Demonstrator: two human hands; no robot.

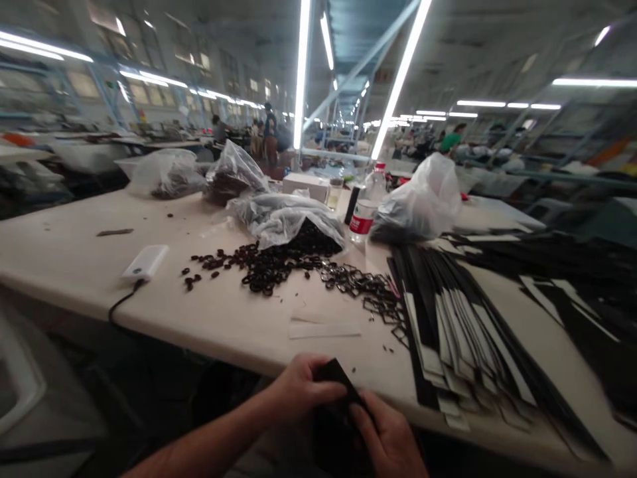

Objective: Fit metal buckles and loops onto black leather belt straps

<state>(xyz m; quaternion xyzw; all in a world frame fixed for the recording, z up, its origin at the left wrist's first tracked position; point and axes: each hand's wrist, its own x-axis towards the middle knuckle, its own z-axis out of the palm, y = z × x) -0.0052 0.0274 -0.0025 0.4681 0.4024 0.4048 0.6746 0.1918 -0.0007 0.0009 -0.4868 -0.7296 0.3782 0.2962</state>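
Note:
Both hands hold one black strip (334, 376) of fabric or similar material just off the table's near edge. My left hand (304, 385) is closed on it, thumb lying across its face near the upper end. Lower down on the right, my right hand (385, 428) pinches the same strip between thumb and fingers. The strip's lower part fades into the dark below the table. Ahead of the hands lie pale paper strips (324, 330). Beyond them are loose black rings (263, 273) and rectangular metal-looking buckles (351, 279).
Black and white strips (448, 318) are stacked on the right. Plastic bags (288, 216), a red-labelled bottle (361, 219) and another bag (423, 199) stand farther back. A white device (146, 263) with a cable rests left on the table (209, 325). People are in the background.

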